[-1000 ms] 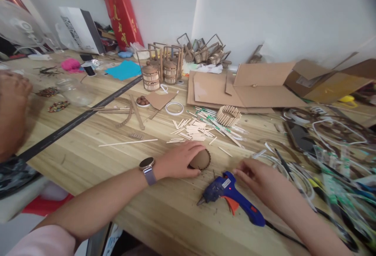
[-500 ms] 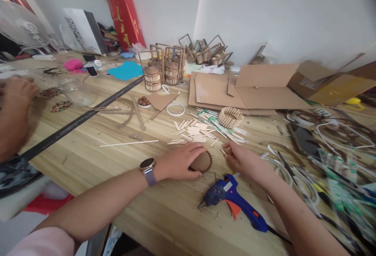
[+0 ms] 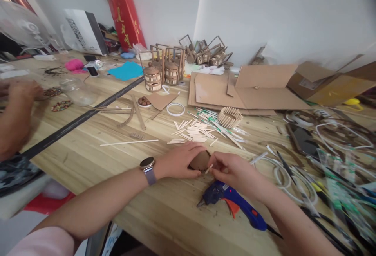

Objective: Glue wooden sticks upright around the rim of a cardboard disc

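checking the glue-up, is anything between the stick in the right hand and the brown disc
Nothing visible. The right hand pinches a small stick right at the edge of the disc, which the left hand holds down on the table. The glue gun lies nearer the person, out of the way.

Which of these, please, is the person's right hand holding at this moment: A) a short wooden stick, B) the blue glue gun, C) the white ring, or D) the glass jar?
A: the right hand pinches a short wooden stick against the brown cardboard disc that the left hand steadies, while the blue glue gun lies on the table just below it.
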A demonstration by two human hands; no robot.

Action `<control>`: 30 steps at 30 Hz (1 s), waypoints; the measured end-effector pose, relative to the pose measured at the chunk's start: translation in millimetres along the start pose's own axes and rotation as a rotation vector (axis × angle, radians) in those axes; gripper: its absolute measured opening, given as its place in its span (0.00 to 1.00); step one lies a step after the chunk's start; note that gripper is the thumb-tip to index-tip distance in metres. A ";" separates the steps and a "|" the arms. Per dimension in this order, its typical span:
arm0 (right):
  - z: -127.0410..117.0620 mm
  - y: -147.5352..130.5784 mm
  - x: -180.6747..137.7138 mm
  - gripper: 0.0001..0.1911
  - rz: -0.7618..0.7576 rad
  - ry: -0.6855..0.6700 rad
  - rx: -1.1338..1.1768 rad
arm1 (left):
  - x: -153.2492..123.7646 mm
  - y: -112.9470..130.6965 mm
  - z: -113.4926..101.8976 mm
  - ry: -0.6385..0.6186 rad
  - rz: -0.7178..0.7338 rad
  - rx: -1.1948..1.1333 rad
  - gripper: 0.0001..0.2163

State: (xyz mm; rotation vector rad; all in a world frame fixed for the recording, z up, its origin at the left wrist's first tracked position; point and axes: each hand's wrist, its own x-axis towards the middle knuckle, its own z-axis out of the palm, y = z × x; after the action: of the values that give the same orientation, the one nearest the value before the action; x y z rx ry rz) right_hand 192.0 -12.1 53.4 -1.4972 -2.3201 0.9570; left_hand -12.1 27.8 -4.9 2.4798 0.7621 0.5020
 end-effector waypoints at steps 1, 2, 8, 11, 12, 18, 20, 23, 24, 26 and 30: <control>2.1 1.9 0.6 0.04 -0.006 -0.009 -0.005 | 0.0 0.2 -0.1 0.003 0.001 -0.003 0.31; 4.1 3.8 1.3 0.04 -0.012 -0.016 -0.012 | -0.1 0.4 -0.3 0.006 0.001 -0.008 0.30; 12.3 9.0 3.9 0.04 -0.043 -0.022 -0.065 | -0.8 0.5 -0.2 0.009 -0.005 -0.028 0.31; 13.6 7.5 3.5 0.05 -0.060 -0.011 -0.123 | -0.7 -0.3 0.2 0.007 -0.007 -0.039 0.32; 13.7 6.8 3.2 0.05 -0.074 -0.009 -0.144 | -0.6 -0.4 0.2 0.008 -0.005 -0.040 0.32; 15.3 5.7 2.4 0.08 -0.184 0.016 -0.272 | 0.6 -0.9 -0.2 0.027 0.023 -0.043 0.31; 16.0 6.4 2.7 0.08 -0.212 0.010 -0.294 | 0.8 -1.8 0.4 0.034 0.034 -0.045 0.31; 16.4 7.5 2.9 0.07 -0.216 0.006 -0.326 | 1.0 -3.4 1.8 0.041 0.046 -0.037 0.31; 16.4 7.7 2.9 0.07 -0.214 0.006 -0.332 | 1.1 -3.7 2.3 0.043 0.047 -0.035 0.31; 16.2 7.9 3.1 0.07 -0.208 0.006 -0.336 | 1.7 -3.0 3.1 0.048 0.039 -0.033 0.32; 15.8 8.5 3.4 0.07 -0.206 0.004 -0.333 | 3.7 3.4 4.2 0.066 0.010 -0.021 0.32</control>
State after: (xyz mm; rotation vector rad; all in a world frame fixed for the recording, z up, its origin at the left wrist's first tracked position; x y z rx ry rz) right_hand 188.7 -13.2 35.5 -1.3254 -2.6665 0.5351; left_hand -5.8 26.1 -5.7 2.4592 0.7667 0.5957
